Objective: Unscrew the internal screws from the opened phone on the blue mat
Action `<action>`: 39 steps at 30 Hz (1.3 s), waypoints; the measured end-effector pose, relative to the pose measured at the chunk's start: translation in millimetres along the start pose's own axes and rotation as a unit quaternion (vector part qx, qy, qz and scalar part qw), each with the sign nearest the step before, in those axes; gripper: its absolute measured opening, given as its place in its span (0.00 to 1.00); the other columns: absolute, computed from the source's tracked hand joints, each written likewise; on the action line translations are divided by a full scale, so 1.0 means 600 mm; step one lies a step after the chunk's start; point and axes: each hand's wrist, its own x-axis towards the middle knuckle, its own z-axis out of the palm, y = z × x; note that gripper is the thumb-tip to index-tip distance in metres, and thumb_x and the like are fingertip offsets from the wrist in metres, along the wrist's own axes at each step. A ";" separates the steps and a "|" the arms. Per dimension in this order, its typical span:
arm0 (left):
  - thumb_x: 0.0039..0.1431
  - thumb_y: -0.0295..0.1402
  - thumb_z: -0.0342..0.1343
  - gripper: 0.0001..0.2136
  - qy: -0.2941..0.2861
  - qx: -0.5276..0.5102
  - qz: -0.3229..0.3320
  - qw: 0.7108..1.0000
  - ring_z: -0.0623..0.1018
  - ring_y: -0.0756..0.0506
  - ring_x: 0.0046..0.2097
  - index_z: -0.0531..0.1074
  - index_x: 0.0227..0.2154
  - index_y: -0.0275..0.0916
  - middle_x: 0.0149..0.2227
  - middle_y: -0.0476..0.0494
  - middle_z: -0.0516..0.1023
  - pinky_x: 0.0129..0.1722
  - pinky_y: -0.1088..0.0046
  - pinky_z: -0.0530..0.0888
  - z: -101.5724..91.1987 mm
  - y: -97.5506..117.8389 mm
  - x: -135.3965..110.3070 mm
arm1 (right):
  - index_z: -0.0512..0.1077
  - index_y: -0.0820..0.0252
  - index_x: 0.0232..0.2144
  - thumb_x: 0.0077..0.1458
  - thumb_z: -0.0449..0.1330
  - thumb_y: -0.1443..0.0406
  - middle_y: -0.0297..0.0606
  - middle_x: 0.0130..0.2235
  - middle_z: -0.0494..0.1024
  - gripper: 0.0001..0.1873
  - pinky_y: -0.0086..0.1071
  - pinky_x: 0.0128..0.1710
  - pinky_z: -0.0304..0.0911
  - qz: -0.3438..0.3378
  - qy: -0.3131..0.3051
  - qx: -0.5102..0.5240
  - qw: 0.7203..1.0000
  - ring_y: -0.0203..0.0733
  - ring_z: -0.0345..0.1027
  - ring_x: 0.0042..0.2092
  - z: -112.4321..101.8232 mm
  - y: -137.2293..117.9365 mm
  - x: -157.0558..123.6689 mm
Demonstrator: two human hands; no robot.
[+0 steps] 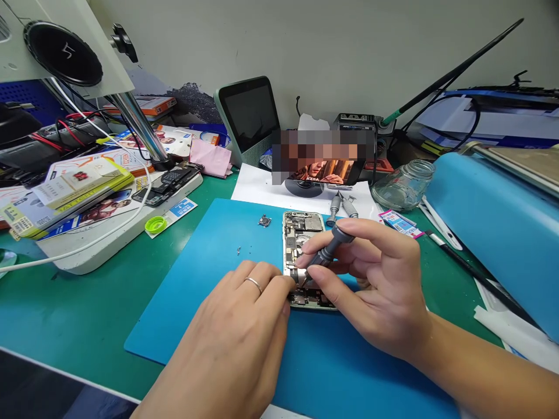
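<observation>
An opened phone [301, 233] lies on a blue work mat [205, 279], its circuit boards exposed. My right hand [375, 285] is closed round a small grey screwdriver [328, 250], whose tip points down at the phone's lower half. My left hand [244, 331], a ring on one finger, rests on the mat with its fingertips pressed together at a small metal part by the phone's lower left edge. What those fingers pinch is too small to name. A tiny loose component [264, 220] and some screws [239, 251] lie on the mat to the left of the phone.
Two more screwdrivers [340, 205] lie behind the phone. A glass jar [404, 185] stands at the right, beside a blue roll [489, 221]. A microscope stand [135, 125] with boxes and phone parts fills the left. A green-framed tablet [248, 113] leans at the back.
</observation>
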 end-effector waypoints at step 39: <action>0.65 0.21 0.49 0.15 0.067 0.066 0.103 0.990 0.78 0.46 0.28 0.78 0.48 0.36 0.30 0.51 0.77 0.26 0.65 0.73 0.022 -0.034 -0.022 | 0.57 0.43 0.71 0.65 0.58 0.81 0.40 0.53 0.78 0.41 0.32 0.42 0.84 -0.009 -0.034 -0.002 0.999 0.39 0.81 0.48 0.010 0.013 0.013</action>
